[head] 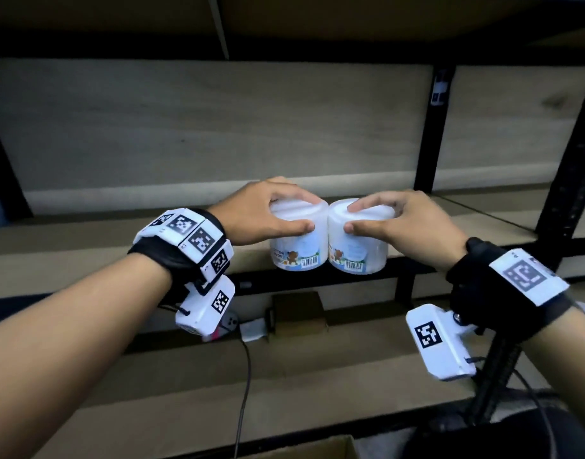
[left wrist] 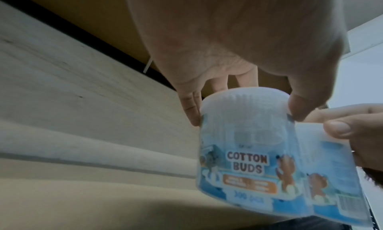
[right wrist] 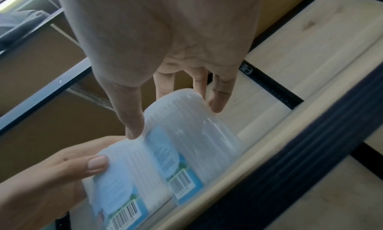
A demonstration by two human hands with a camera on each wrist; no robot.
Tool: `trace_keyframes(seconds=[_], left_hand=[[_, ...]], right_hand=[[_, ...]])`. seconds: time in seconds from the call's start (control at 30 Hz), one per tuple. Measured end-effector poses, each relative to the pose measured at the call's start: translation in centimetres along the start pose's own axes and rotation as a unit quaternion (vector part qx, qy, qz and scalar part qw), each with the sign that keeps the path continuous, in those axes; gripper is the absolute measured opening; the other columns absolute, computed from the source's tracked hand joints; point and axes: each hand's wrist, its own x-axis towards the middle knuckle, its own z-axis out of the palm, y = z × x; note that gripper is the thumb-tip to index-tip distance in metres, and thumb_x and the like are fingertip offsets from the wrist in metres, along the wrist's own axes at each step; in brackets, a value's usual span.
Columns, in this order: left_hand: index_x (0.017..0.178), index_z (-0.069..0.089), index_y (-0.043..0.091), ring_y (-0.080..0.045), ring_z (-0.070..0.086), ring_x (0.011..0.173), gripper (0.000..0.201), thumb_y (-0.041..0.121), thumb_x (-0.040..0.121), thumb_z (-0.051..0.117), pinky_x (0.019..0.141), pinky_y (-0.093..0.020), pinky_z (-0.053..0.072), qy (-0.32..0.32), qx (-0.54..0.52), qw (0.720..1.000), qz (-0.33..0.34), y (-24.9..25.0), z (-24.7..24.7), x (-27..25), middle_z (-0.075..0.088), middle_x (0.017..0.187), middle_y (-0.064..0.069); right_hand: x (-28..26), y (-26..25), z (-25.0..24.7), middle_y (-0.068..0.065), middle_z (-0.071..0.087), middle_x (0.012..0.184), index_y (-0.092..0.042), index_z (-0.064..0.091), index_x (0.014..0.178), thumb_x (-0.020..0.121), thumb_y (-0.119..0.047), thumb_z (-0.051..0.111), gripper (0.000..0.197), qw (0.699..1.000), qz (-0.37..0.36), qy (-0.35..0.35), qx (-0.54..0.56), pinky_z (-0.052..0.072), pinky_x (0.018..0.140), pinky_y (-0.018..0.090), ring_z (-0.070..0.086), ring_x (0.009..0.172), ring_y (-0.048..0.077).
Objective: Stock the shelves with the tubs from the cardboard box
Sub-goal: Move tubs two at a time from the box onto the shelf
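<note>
Two white tubs with blue cotton-bud labels stand upright side by side, touching, at the front edge of the wooden shelf [head: 85,246]. My left hand [head: 297,212] grips the left tub [head: 297,251] from above, thumb in front and fingers over the lid. My right hand [head: 357,218] holds the right tub [head: 359,255] the same way. In the left wrist view my left hand [left wrist: 245,102] clasps the left tub [left wrist: 244,143] by its lid. In the right wrist view my right hand [right wrist: 176,117] clasps the right tub [right wrist: 196,135]. I cannot tell whether the tubs rest on the board.
A black upright post [head: 430,127] stands just right of the tubs, with another shelf bay beyond it. The shelf below carries a small brown box [head: 297,309], a white device [head: 251,329] and a cable. An open cardboard box's flap [head: 317,448] shows at the bottom edge.
</note>
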Motion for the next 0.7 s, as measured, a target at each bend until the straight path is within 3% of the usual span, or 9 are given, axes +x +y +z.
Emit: trace_keyframes(seconds=[0.23,0.47,0.6,0.7], left_hand=[[0.118,0.064,0.048,-0.003,0.055,0.113,0.039,0.043,0.081,0.074,0.103,-0.032,0.046,0.003,0.003,1.0,-0.029,-1.7,0.0,2.7,0.057,0.121,0.013],[0.115,0.066,0.047,-0.004,0.057,0.112,0.039,0.041,0.077,0.073,0.099,-0.034,0.05,-0.025,0.005,0.999,-0.03,-3.4,1.8,4.0,0.061,0.119,0.015],[0.117,0.064,0.048,-0.003,0.058,0.11,0.043,0.052,0.075,0.067,0.097,-0.036,0.051,-0.018,-0.003,0.999,-0.03,-4.2,2.9,3.9,0.06,0.119,0.017],[0.121,0.064,0.044,-0.004,0.058,0.111,0.041,0.045,0.08,0.068,0.098,-0.034,0.051,-0.014,0.0,0.999,-0.031,-4.1,2.9,3.7,0.06,0.121,0.016]], right_hand=[[3.5,1.0,0.5,-0.018,0.071,0.105,-0.041,0.075,0.089,0.048,-0.07,0.077,0.051,0.999,0.01,0.022,-0.029,0.051,0.097,0.033,0.062,0.107,0.004],[4.4,2.8,1.6,-0.015,0.07,0.109,-0.039,0.074,0.087,0.059,-0.064,0.079,0.038,0.996,0.028,0.042,-0.071,0.05,0.093,0.03,0.06,0.109,0.008],[4.4,3.7,2.1,-0.01,0.068,0.113,-0.04,0.072,0.088,0.061,-0.068,0.075,0.039,0.992,0.047,0.053,-0.108,0.048,0.088,0.028,0.058,0.112,0.014],[4.3,3.5,2.1,-0.01,0.067,0.116,-0.04,0.072,0.092,0.065,-0.071,0.071,0.041,0.987,0.042,0.048,-0.149,0.046,0.089,0.027,0.056,0.117,0.016]])
